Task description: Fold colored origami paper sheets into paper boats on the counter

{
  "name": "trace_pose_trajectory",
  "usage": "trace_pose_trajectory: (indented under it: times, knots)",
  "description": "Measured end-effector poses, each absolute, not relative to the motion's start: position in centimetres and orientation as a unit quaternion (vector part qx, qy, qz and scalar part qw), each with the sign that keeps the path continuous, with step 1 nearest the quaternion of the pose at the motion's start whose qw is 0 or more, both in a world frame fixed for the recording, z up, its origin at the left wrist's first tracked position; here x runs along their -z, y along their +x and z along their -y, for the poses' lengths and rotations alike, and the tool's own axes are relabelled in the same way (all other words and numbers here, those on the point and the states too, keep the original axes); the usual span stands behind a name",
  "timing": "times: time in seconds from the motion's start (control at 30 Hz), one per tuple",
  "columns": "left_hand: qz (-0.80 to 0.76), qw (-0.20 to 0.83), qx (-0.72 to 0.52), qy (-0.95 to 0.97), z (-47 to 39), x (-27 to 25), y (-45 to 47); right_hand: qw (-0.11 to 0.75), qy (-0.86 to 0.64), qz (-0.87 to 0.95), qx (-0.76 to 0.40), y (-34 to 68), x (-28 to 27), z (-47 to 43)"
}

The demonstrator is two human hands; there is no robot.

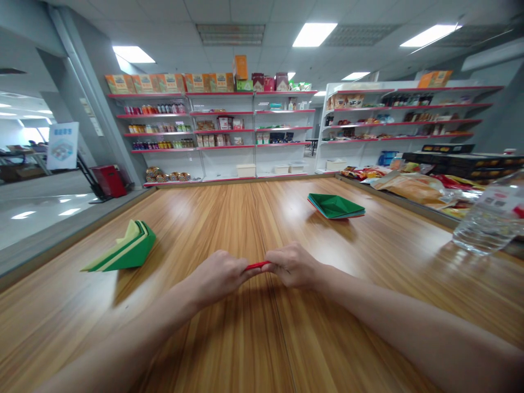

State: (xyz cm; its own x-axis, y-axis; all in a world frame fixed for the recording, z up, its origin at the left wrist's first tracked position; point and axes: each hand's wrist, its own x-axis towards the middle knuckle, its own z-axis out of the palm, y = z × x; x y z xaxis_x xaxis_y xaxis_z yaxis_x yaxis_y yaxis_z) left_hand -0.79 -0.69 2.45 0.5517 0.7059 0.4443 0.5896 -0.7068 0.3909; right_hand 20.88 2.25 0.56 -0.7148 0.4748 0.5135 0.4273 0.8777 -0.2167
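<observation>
Between my two hands stretches a small piece of folded red paper (257,265), seen nearly edge-on above the wooden table. My left hand (224,275) pinches its left end, and my right hand (292,265) pinches the right end. Most of the paper is covered by my fingers. To the left stand nested folded paper boats (131,248) in green and pale yellow. Beyond my right hand sits another stack of folded paper boats (335,206), green on top with blue and red edges below.
The wooden table (196,218) has a raised rim. At the right stands a clear plastic bottle (487,218), near packaged snacks (413,188) and black boxes (462,164) beyond the rim. Stocked shelves (223,131) line the back. A red box (109,181) stands on the floor at left.
</observation>
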Motion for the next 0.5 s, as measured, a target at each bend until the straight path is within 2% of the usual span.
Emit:
trace_pose_trajectory:
  times: [0.1,0.2,0.3,0.33,0.4,0.5]
  knots:
    - [-0.376,0.176,-0.291,0.862,1.1,-2.9,-0.6,0.287,-0.263,0.917,-0.083,20.7,-0.4,-2.4]
    - [-0.420,0.370,-0.258,0.788,1.2,-2.9,-0.4,0.296,-0.297,0.901,-0.114,20.9,-0.9,-3.2]
    - [-0.458,0.547,-0.267,0.648,0.8,-2.5,-0.3,0.388,-0.372,0.834,-0.126,22.5,-2.0,-5.3]
    - [-0.458,0.587,-0.287,0.602,0.5,-2.3,-0.4,0.435,-0.419,0.791,-0.094,23.5,-2.4,-6.3]
    - [-0.441,0.653,-0.329,0.521,-0.1,-1.9,-0.7,0.460,-0.526,0.715,0.010,25.9,-3.1,-8.4]
    - [-0.381,0.728,-0.370,0.435,-0.8,-1.3,-1.4,0.394,-0.639,0.639,0.167,30.4,-3.3,-11.0]
